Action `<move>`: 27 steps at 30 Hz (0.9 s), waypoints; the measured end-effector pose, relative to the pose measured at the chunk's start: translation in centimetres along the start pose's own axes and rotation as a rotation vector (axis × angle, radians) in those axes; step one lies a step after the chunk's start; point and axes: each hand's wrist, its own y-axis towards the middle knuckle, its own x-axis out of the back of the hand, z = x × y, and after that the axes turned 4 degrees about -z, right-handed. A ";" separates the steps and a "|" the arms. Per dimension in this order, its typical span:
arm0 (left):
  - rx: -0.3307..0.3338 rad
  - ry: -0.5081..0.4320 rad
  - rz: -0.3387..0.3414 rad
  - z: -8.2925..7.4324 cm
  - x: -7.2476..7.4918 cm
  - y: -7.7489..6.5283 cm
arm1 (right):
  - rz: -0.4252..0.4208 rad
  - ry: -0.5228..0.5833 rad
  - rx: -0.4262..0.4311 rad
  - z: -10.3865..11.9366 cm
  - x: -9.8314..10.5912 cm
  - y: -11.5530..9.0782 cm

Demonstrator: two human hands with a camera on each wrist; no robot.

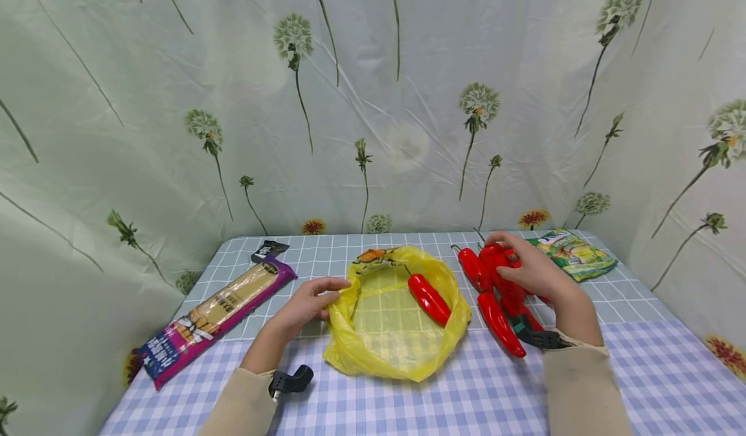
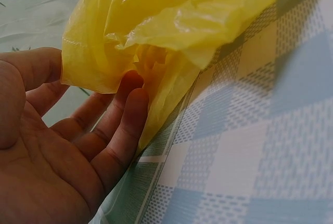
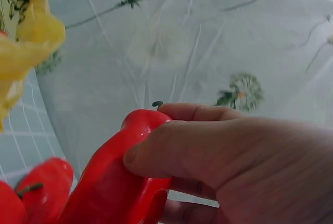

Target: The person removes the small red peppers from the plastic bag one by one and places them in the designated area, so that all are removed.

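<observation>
A yellow plastic bag (image 1: 350, 355) lies with its mouth rolled wide, and one red chili pepper (image 1: 429, 300) rests inside. At the bag's left rim, my left hand (image 1: 307, 303) holds the edge with bent fingers (image 2: 130, 114). My right hand (image 1: 536, 271) pinches a red pepper (image 3: 109, 177) between thumb and fingers, above a pile to the right of the bag. In that pile are several more glossy red peppers (image 1: 500, 324) with thin green stems, some hidden under the right hand and wrist.
A long purple-edged noodle packet (image 1: 218, 319) lies on the left, with a small black packet (image 1: 270, 250) behind it. Behind the right hand is a green-and-yellow bag (image 1: 574, 254). The checked tablecloth (image 1: 396, 407) ends against a dandelion-print curtain (image 1: 402, 118).
</observation>
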 end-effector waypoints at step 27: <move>0.007 -0.006 -0.005 0.1 -0.1 0.1 | 0.133 -0.070 -0.137 -5.8 2.0 -1.6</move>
